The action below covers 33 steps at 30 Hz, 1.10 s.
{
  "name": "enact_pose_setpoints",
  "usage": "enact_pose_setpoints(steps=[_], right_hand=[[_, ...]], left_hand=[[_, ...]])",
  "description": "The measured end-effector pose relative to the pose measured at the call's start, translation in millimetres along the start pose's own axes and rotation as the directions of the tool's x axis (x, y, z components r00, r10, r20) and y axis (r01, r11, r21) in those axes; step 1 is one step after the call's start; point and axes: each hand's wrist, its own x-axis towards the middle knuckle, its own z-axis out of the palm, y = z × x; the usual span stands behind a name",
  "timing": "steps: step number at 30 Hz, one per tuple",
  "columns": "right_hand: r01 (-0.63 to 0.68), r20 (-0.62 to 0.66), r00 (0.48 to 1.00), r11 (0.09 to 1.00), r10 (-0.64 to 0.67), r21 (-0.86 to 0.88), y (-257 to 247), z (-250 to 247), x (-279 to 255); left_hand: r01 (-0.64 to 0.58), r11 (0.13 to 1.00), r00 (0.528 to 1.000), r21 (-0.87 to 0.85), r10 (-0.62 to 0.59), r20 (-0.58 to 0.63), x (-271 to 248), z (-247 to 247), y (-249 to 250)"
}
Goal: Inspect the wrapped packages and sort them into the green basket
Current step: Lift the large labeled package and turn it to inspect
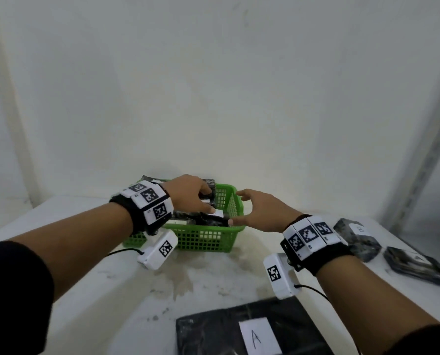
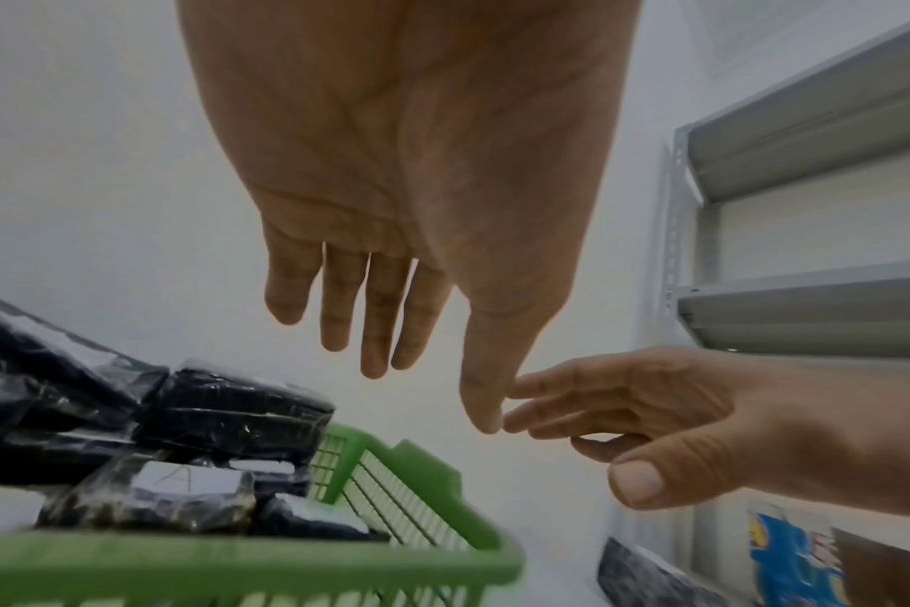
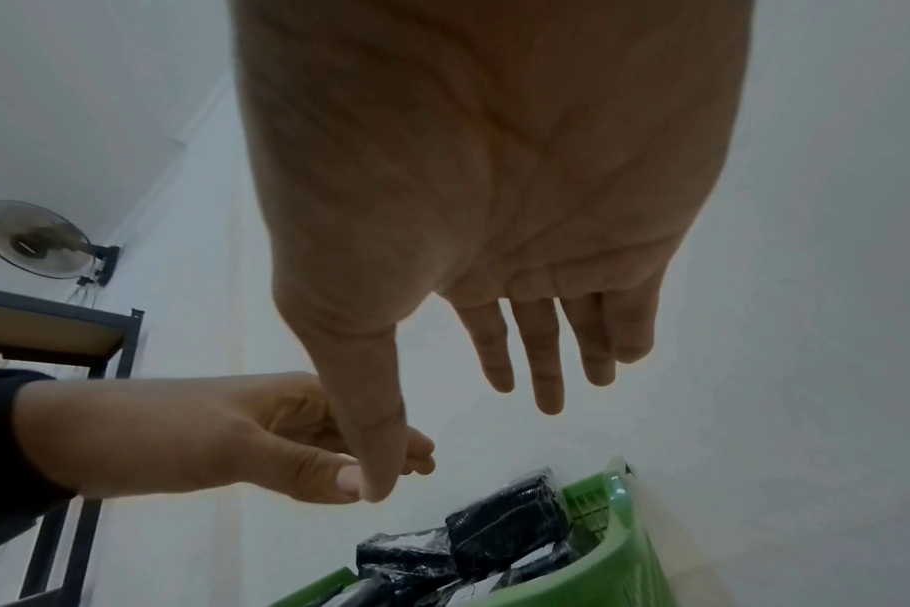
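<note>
Both the left hand (image 1: 190, 194) and the right hand (image 1: 261, 212) hover empty with fingers loosely spread over the green basket (image 1: 203, 239), probably just clear of the black packages (image 2: 224, 423) piled inside, while more packages (image 1: 356, 238) wait on the desk (image 1: 90, 290).

A plain storeroom or back-room packing space — bare white walls (image 1: 213, 85), a stained white bench (image 1: 183, 283), grey slotted-steel shelving (image 2: 785, 230) along one side, a dark metal rack (image 3: 79, 341) and a wall-mounted fan (image 3: 32, 240) on the other. Black film-wrapped packages (image 1: 354, 238) with paper labels lie about — stock being sorted.
</note>
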Motion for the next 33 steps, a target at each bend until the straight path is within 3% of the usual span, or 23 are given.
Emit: enact_pose_setpoints(steps=[14, 21, 26, 30, 33], right_hand=[[0.036, 0.114, 0.993, 0.999, -0.037, 0.008, 30.5, 27.2, -149.8], [0.025, 0.291, 0.956, 1.000, -0.027, 0.010, 54.9, 43.3, -178.0], [0.120, 0.371, 0.925, 0.988, -0.077, -0.093, 59.9, 50.1, -179.9], [0.139, 0.294, 0.950, 0.986, -0.106, -0.096, 63.0, 51.3, -171.8], [0.151, 0.229, 0.964, 0.988, -0.138, -0.040, 66.2, 47.5, -165.4]], left_hand=[[-0.120, 0.988, 0.964, -0.093, 0.139, 0.225, -160.7, 58.7, 79.0], [-0.111, 0.990, 0.939, -0.086, 0.133, 0.318, -197.7, 83.3, 79.4], [-0.112, 0.992, 0.952, -0.052, 0.122, 0.280, -205.9, 99.5, 80.7], [-0.139, 0.989, 0.964, -0.053, 0.148, 0.220, -199.5, 98.9, 76.2], [-0.133, 0.978, 0.971, -0.161, 0.161, 0.176, -189.5, 88.3, 60.7]])
